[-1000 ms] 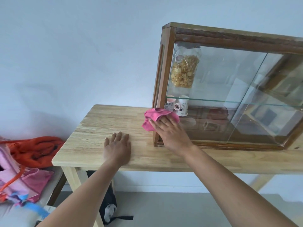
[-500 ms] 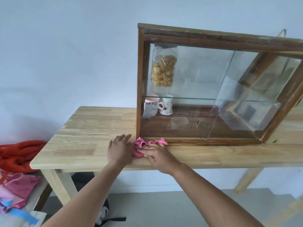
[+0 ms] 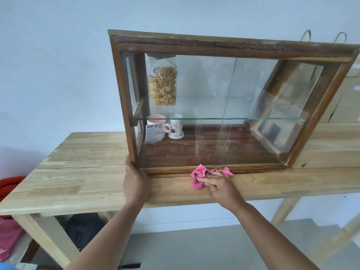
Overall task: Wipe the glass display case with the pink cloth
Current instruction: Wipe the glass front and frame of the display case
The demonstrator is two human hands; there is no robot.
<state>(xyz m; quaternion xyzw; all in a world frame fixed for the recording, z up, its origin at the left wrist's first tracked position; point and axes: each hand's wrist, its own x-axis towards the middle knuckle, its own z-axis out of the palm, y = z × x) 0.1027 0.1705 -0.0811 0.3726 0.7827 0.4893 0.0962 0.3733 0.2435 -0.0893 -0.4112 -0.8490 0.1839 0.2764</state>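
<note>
A wood-framed glass display case [image 3: 224, 49] stands on a light wooden table [image 3: 81, 172]. Inside it a bag of dried snacks [image 3: 162, 84] hangs at the upper left, and a pink mug [image 3: 155, 123] and a white mug [image 3: 176, 129] sit on the bottom board. My right hand [image 3: 220, 186] presses a crumpled pink cloth [image 3: 202, 173] against the case's lower front rail, near its middle. My left hand [image 3: 135, 180] lies flat on the table, fingertips touching the case's front left corner post.
Red and pink fabric [image 3: 9, 191] is piled on a low surface at the far left. A dark bag [image 3: 83, 228] sits under the table. A second wooden table [image 3: 335, 137] adjoins on the right, behind the case.
My right hand slid the cloth down from the left post to the bottom rail, then rightward along it. My left hand shifted up to the case's left corner.
</note>
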